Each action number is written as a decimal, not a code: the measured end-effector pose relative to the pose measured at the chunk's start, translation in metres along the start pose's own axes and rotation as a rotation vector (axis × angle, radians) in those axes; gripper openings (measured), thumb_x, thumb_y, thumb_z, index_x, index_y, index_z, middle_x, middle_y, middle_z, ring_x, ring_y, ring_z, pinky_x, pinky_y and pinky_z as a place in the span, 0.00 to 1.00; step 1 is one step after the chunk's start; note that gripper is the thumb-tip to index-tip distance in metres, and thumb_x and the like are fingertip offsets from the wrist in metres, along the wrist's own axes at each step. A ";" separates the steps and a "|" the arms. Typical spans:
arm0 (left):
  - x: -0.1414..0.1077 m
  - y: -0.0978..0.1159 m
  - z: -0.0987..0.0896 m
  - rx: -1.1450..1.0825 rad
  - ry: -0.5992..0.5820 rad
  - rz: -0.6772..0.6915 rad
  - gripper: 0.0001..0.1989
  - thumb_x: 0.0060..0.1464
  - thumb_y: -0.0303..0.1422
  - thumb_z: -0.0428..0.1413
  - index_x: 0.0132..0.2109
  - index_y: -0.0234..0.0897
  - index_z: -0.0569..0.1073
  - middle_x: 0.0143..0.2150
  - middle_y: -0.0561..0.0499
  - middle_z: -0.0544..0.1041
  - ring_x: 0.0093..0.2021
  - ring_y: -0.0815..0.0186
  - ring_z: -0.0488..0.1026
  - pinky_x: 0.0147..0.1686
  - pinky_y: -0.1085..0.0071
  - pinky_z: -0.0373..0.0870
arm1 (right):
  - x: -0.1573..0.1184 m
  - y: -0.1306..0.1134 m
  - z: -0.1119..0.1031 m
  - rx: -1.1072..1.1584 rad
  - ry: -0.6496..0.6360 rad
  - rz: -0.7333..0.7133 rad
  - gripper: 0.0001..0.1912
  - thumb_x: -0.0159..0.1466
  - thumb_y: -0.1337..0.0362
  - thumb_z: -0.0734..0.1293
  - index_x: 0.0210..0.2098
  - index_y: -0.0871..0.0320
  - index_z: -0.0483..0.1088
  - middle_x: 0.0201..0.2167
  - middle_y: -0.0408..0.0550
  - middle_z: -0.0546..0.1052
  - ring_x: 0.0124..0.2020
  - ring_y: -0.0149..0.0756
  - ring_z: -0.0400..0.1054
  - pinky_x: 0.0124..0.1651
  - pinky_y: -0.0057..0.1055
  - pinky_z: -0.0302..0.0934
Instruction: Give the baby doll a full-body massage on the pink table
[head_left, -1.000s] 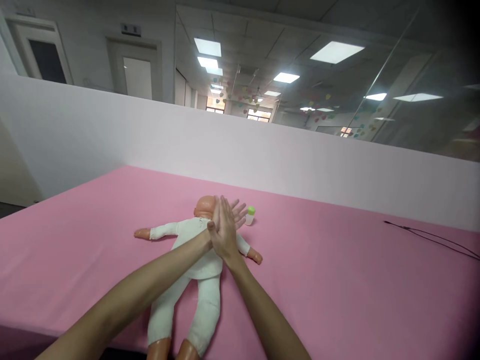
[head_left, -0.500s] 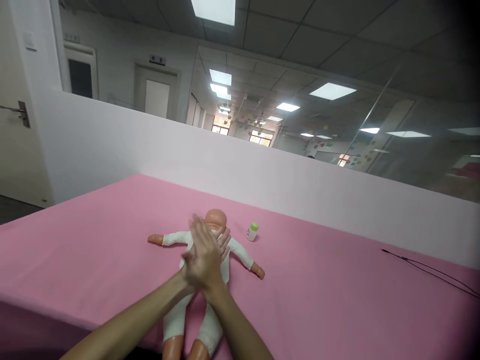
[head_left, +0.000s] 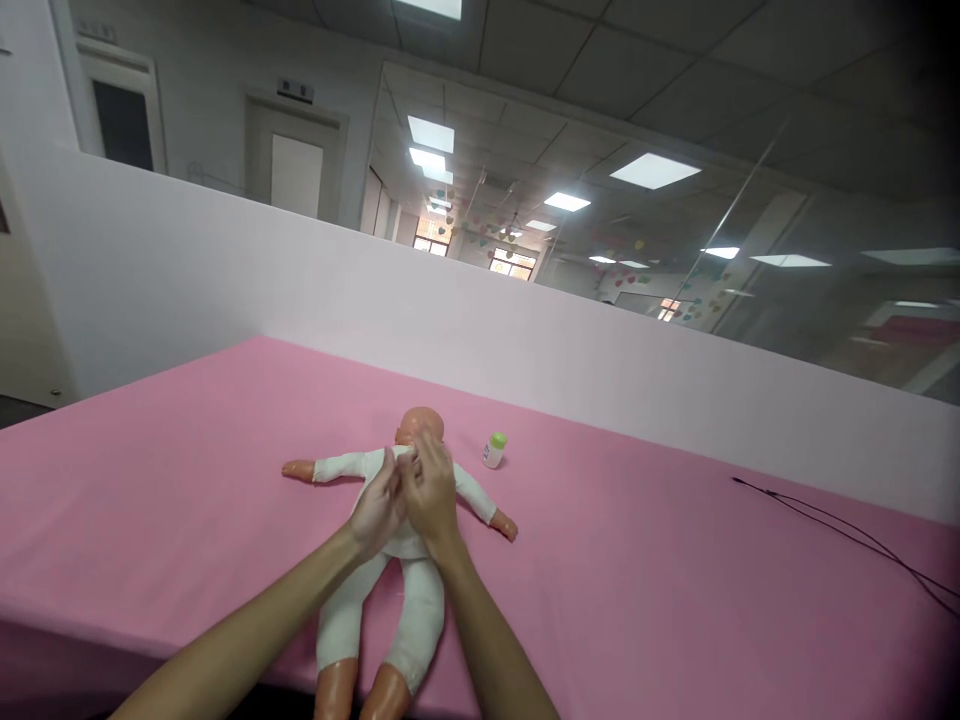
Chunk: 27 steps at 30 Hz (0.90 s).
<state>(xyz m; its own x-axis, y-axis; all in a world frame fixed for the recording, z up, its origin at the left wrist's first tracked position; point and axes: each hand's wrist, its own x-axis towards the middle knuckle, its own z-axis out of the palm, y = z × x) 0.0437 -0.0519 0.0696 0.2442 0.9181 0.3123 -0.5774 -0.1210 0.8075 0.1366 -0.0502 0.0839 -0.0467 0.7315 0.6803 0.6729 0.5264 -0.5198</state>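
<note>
A baby doll (head_left: 409, 540) in a white suit lies on its back with its arms spread and its bare feet towards me. Over its chest my left hand (head_left: 379, 510) is turned palm inward, fingers extended, holding nothing that I can see. Close against it, my right hand (head_left: 433, 495) has its fingers stretched up towards the doll's chin, somewhat blurred by motion. Between them the two hands cover the doll's upper chest and part of its face. A small bottle with a green cap (head_left: 495, 451) stands beside the doll's head, to the right.
The doll lies on a pink-covered table (head_left: 637, 580). A thin black cable (head_left: 840, 528) runs along its right side. Behind rises a low white wall (head_left: 465, 330) with glass above it. A door (head_left: 26, 310) stands at the far left.
My hands were laid across each other, palms together; now they are side by side, both pointing towards the doll's head. The view has shifted slightly; doll and bottle lie as before.
</note>
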 end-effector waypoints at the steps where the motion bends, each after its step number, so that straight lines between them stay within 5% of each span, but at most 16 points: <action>1: 0.007 0.002 -0.006 0.090 -0.010 0.022 0.30 0.64 0.55 0.52 0.60 0.41 0.78 0.64 0.43 0.75 0.70 0.48 0.64 0.69 0.51 0.61 | 0.007 0.015 -0.004 0.007 0.019 0.065 0.27 0.74 0.50 0.58 0.66 0.57 0.67 0.66 0.57 0.70 0.69 0.48 0.61 0.70 0.49 0.55; 5: 0.044 -0.001 -0.038 0.574 0.099 0.236 0.14 0.60 0.39 0.59 0.49 0.41 0.82 0.55 0.45 0.82 0.60 0.53 0.75 0.65 0.56 0.65 | 0.010 0.062 -0.004 -0.089 -0.001 0.205 0.22 0.73 0.57 0.58 0.60 0.59 0.71 0.59 0.58 0.76 0.61 0.48 0.70 0.64 0.47 0.62; 8: 0.063 -0.019 -0.060 0.831 0.165 0.266 0.14 0.60 0.34 0.56 0.50 0.40 0.81 0.55 0.45 0.81 0.58 0.54 0.75 0.63 0.57 0.66 | 0.000 0.078 0.008 -0.189 -0.041 0.179 0.20 0.72 0.62 0.57 0.58 0.58 0.72 0.56 0.57 0.77 0.59 0.48 0.70 0.63 0.46 0.62; 13: 0.068 -0.045 -0.081 1.191 0.022 0.254 0.11 0.63 0.31 0.54 0.45 0.39 0.81 0.49 0.44 0.82 0.52 0.54 0.77 0.57 0.58 0.69 | -0.008 0.090 0.024 -0.321 -0.104 0.189 0.16 0.72 0.63 0.58 0.53 0.59 0.74 0.51 0.57 0.79 0.52 0.49 0.72 0.58 0.45 0.64; 17: 0.065 -0.049 -0.082 1.347 -0.021 0.198 0.09 0.63 0.31 0.54 0.46 0.40 0.79 0.49 0.42 0.81 0.52 0.52 0.75 0.54 0.59 0.68 | -0.006 0.094 0.029 -0.440 -0.169 0.239 0.12 0.71 0.66 0.62 0.49 0.57 0.75 0.48 0.56 0.79 0.51 0.50 0.72 0.54 0.42 0.63; 22: 0.068 -0.045 -0.072 1.482 0.012 0.019 0.09 0.61 0.28 0.53 0.35 0.38 0.77 0.39 0.41 0.80 0.43 0.51 0.77 0.46 0.59 0.67 | -0.002 0.096 0.033 -0.567 -0.236 0.312 0.10 0.71 0.68 0.63 0.38 0.57 0.76 0.40 0.54 0.81 0.45 0.48 0.73 0.46 0.39 0.62; 27: 0.066 -0.033 -0.060 1.424 -0.025 0.002 0.12 0.58 0.25 0.52 0.28 0.39 0.74 0.37 0.41 0.78 0.45 0.51 0.75 0.52 0.56 0.65 | -0.001 0.094 0.028 -0.556 -0.266 0.263 0.13 0.70 0.70 0.62 0.36 0.56 0.78 0.41 0.55 0.81 0.45 0.47 0.73 0.46 0.38 0.63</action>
<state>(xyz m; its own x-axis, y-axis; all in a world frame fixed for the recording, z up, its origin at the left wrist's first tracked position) 0.0321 0.0350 0.0339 0.2661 0.9126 0.3103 0.6825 -0.4057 0.6080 0.1794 0.0103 0.0202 0.0387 0.9243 0.3796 0.9638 0.0658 -0.2585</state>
